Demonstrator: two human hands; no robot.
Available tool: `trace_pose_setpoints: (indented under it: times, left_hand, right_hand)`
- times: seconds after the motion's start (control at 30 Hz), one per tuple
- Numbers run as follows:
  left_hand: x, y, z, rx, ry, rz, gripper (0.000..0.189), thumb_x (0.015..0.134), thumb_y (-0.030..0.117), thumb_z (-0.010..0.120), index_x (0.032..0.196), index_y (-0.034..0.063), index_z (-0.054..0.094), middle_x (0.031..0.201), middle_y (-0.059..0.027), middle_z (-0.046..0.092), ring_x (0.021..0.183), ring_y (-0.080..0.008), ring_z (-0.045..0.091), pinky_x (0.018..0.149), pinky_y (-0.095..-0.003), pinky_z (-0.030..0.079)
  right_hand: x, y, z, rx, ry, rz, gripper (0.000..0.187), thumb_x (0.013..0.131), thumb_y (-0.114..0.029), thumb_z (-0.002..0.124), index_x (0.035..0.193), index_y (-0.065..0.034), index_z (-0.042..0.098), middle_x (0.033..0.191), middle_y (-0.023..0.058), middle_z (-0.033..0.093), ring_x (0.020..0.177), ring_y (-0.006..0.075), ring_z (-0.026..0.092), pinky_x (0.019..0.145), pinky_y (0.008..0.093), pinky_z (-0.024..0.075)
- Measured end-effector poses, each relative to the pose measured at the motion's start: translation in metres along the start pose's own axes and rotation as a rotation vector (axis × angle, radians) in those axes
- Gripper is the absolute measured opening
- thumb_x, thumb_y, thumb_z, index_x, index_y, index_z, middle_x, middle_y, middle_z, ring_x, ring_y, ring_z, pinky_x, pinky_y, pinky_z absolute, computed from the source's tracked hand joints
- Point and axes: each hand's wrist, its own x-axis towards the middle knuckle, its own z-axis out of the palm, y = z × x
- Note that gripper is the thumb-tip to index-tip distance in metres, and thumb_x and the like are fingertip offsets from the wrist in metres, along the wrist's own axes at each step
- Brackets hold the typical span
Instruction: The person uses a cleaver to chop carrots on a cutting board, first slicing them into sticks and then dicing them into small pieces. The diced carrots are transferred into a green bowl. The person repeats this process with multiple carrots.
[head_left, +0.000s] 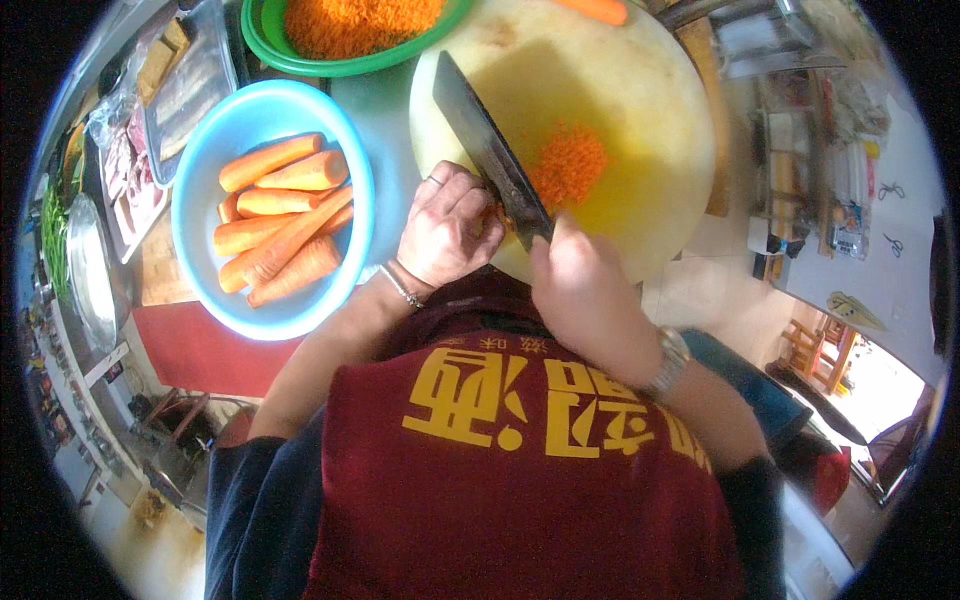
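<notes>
My right hand (589, 292) grips the handle end of a dark-bladed cleaver (491, 142) over a round cutting board (660, 150). To the blade's left, my left hand (452, 225) has its fingers curled against or close to the blade near the board's edge; a small orange piece shows by the fingertips, and whether they hold it I cannot tell. Finely chopped carrot (571, 165) lies in a small heap right of the blade. At the board's far edge rests a carrot piece (600, 9).
A light-blue basin (365, 210) of peeled carrots stands at the left. Beyond it is a green bowl (337, 69) of chopped carrot. Farther left are a tray (142, 232) with meat and a metal bowl (90, 262). Two pairs of scissors (892, 191) lie on a surface at the right.
</notes>
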Motion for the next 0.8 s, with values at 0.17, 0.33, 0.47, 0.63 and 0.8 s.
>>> trace_pose_setpoints:
  times: [0.17, 0.33, 0.47, 0.63, 0.8]
  left_hand:
    - [-0.0025, -0.0019, -0.0006, -0.014, -0.013, 0.000, 0.023, 0.062, 0.003, 0.077, 0.082, 0.0041, 0.065, 0.087, -0.0108, 0.059, 0.085, -0.0314, 0.057, 0.076, -0.0407, 0.051]
    - [-0.0064, -0.0036, -0.0003, -0.001, -0.018, -0.003, 0.024, 0.062, 0.002, 0.077, 0.084, 0.0033, 0.067, 0.088, -0.0111, 0.060, 0.086, -0.0315, 0.058, 0.076, -0.0406, 0.051]
    - [-0.0076, -0.0057, 0.0014, -0.020, 0.000, 0.003, 0.026, 0.062, 0.002, 0.077, 0.086, 0.0029, 0.068, 0.088, -0.0107, 0.061, 0.087, -0.0318, 0.059, 0.075, -0.0407, 0.051]
    - [-0.0086, -0.0043, 0.0014, 0.001, 0.026, 0.019, 0.023, 0.063, 0.001, 0.077, 0.084, 0.0037, 0.067, 0.089, -0.0098, 0.063, 0.085, -0.0312, 0.059, 0.075, -0.0404, 0.051]
    - [-0.0107, -0.0038, -0.0029, -0.025, 0.037, 0.012, 0.024, 0.063, 0.001, 0.076, 0.085, 0.0034, 0.067, 0.089, -0.0100, 0.063, 0.086, -0.0312, 0.060, 0.075, -0.0403, 0.051]
  right_hand:
    - [0.0009, -0.0003, 0.0007, 0.046, 0.069, -0.087, 0.019, 0.096, -0.013, 0.057, 0.091, 0.0055, 0.057, 0.072, 0.0306, 0.062, 0.072, 0.0513, 0.063, 0.067, 0.0556, 0.0504]
    - [0.0018, -0.0011, 0.0038, -0.010, 0.082, -0.074, 0.019, 0.097, -0.012, 0.056, 0.090, 0.0058, 0.056, 0.069, 0.0298, 0.061, 0.070, 0.0502, 0.063, 0.065, 0.0550, 0.0505]
    - [0.0024, -0.0021, 0.0048, 0.022, 0.078, -0.124, 0.019, 0.097, -0.011, 0.056, 0.090, 0.0062, 0.056, 0.069, 0.0298, 0.061, 0.071, 0.0502, 0.063, 0.065, 0.0546, 0.0507]
    - [0.0015, -0.0053, 0.0046, 0.016, 0.109, -0.107, 0.018, 0.096, -0.010, 0.057, 0.089, 0.0068, 0.055, 0.069, 0.0308, 0.061, 0.072, 0.0503, 0.064, 0.065, 0.0544, 0.0508]
    - [-0.0001, -0.0073, 0.0044, -0.028, 0.098, -0.132, 0.018, 0.096, -0.011, 0.058, 0.090, 0.0059, 0.055, 0.070, 0.0309, 0.061, 0.072, 0.0499, 0.064, 0.065, 0.0545, 0.0507]
